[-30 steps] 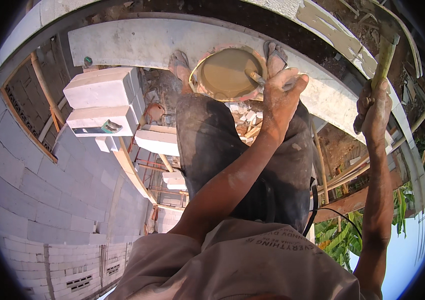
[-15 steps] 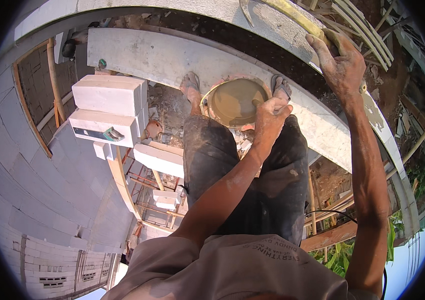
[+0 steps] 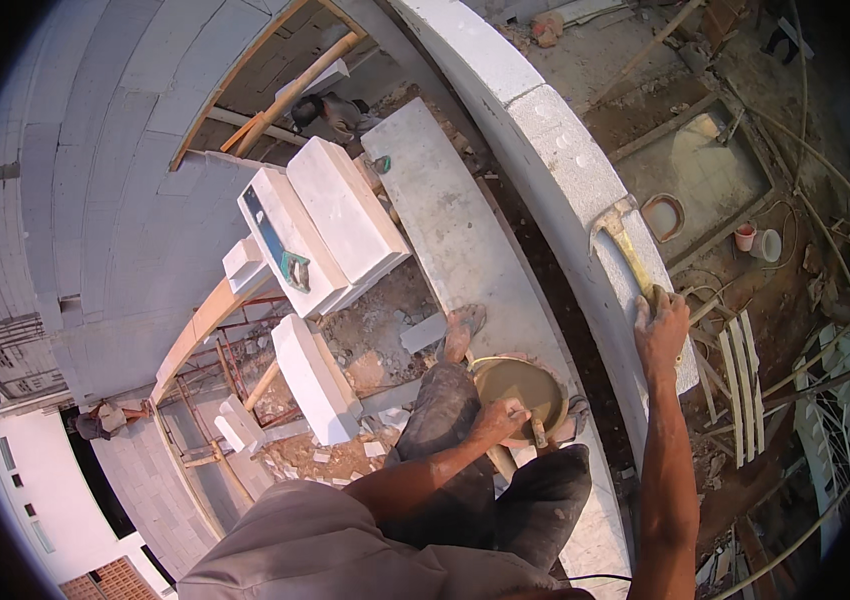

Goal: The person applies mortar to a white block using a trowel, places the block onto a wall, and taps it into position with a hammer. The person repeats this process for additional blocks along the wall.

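My right hand [image 3: 660, 330] is closed around the lower end of the yellow handle of a hammer [image 3: 629, 248]. The hammer's metal head rests on or just above the top of a white block wall [image 3: 565, 135]. My left hand [image 3: 498, 422] is closed over the near rim of a bucket of wet grey mortar [image 3: 520, 385]; whatever its fingers hold, if anything, is hidden. Beside that hand, a short wooden handle [image 3: 539, 430] sticks up at the bucket's edge. The bucket stands between my feet on a pale plank-like slab [image 3: 445, 190].
White blocks [image 3: 350, 215] are stacked to the left, with a handsaw [image 3: 293, 268] on them. More blocks [image 3: 310, 375] sit closer to me. Another person [image 3: 330, 115] is beyond the stack. Past the wall, lower ground holds pails [image 3: 767, 245] and pale wooden strips [image 3: 745, 385].
My view has swung, bringing the wall top and the ground beyond it into sight. The hammer now shows fully in my right hand. My left hand stays low by the bucket.
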{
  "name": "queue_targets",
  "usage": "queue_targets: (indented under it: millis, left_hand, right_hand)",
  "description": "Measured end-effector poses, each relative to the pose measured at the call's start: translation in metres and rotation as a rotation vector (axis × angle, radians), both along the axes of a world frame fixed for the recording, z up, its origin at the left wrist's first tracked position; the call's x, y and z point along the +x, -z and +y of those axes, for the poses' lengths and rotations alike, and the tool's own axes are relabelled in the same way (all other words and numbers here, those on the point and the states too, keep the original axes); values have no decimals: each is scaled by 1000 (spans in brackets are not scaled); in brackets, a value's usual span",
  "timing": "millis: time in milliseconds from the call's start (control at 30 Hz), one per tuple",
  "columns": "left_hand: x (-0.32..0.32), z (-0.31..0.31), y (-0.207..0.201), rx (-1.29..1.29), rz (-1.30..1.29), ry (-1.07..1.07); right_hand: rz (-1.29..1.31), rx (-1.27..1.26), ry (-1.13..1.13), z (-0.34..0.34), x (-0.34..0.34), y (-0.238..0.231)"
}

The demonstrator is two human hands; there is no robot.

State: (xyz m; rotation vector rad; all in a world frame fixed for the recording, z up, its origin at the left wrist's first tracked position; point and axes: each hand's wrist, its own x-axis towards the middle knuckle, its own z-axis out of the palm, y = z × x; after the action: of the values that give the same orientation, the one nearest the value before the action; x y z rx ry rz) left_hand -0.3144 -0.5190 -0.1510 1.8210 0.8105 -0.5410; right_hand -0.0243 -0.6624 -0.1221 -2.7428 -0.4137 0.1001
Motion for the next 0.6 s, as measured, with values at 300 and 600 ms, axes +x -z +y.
queue_targets:
  millis: [300, 600]
  left_hand:
    - [-37, 99, -10, 69, 95, -330]
    - [-189, 135, -38, 476, 154, -576]
  right_hand:
    - [129, -309, -577, -120, 39, -87]
    - [145, -195, -457, -135, 21, -177]
